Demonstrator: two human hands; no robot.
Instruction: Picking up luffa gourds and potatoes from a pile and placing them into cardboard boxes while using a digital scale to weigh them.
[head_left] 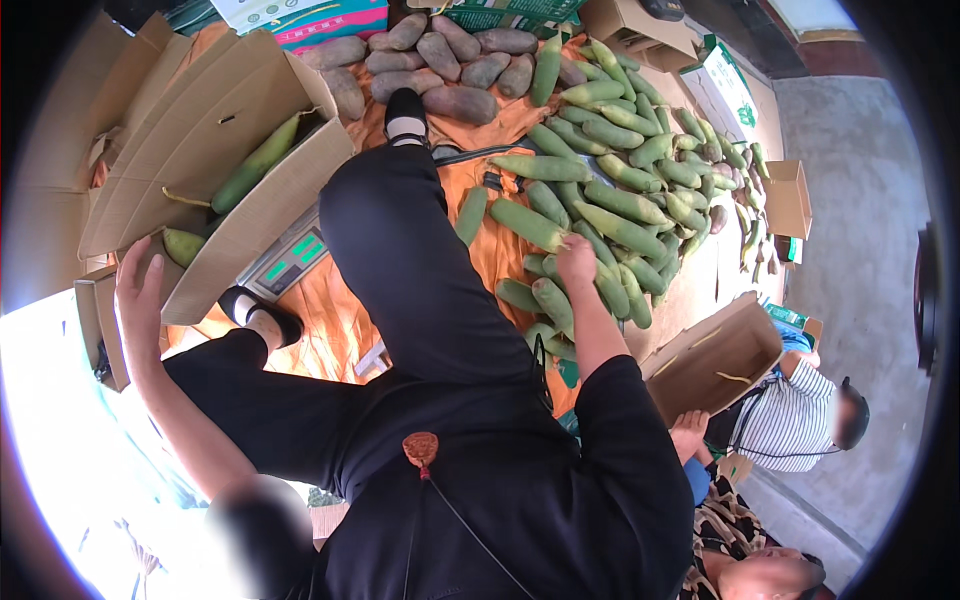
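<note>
My right hand (pixel 576 262) is closed on the pale end of a green radish (pixel 522 222), at the near edge of a large heap of green radishes (pixel 625 200). The radish points away to the left over an orange sheet. On the left, my left hand (pixel 138 290) is raised with its fingers stretched out, beside the near edge of an open cardboard box (pixel 255 215). Inside that box a long green radish (pixel 258 165) and the end of another green radish (pixel 182 246) show; its flaps hide the rest. A weighing scale (pixel 290 262) with lit green displays is next to the box.
Reddish-brown root vegetables (pixel 460 103) lie in a pile at the back, near my shoe. An open cardboard box (pixel 712 360) stands at the right, with a co-worker's hand (pixel 688 434) at it. Another person in a striped shirt (pixel 790 415) is beyond. The orange sheet (pixel 330 310) has folds.
</note>
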